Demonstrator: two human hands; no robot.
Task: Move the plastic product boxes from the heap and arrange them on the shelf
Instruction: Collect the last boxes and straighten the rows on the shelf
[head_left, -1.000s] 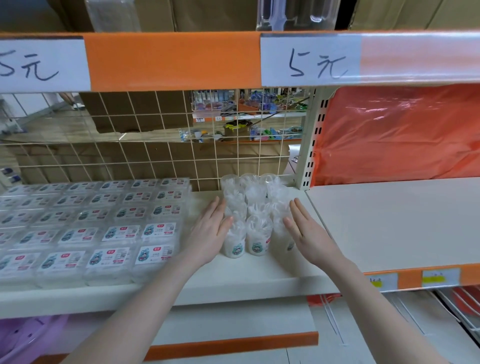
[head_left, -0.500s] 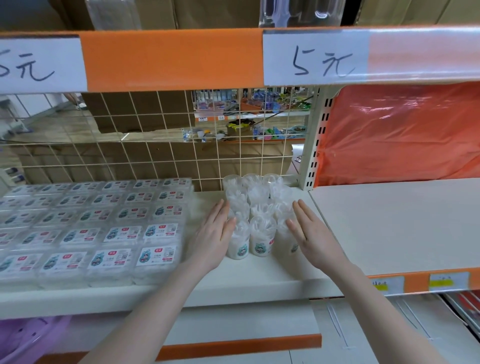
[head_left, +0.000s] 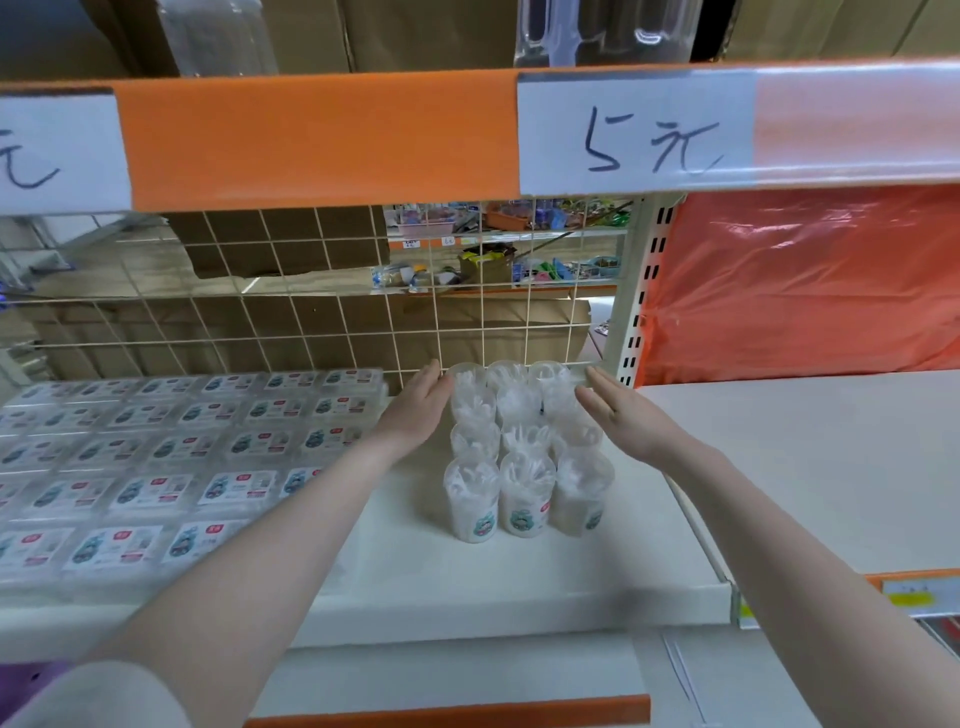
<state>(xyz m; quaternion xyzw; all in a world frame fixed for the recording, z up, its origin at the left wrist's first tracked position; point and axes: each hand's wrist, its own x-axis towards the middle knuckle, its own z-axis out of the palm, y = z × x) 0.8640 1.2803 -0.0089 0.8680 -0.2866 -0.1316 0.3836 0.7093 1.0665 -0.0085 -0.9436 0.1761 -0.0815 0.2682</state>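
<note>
Flanking the block of clear round plastic product tubs (head_left: 524, 447), the left hand (head_left: 415, 410) and right hand (head_left: 621, 418) kept fingers straight and together, apparently squaring the rows against the white wire grid (head_left: 311, 312).

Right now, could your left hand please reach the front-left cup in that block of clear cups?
Probably yes: the left hand sits beside the back rows, and the front-left cup stands unobstructed on the shelf.

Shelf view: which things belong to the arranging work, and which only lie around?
Job:
- round plastic tubs, in rows between both hands
- flat labelled boxes
- left hand, right hand
- shelf

Lying about:
- price sign
- wire grid
- orange plastic sheet
</note>
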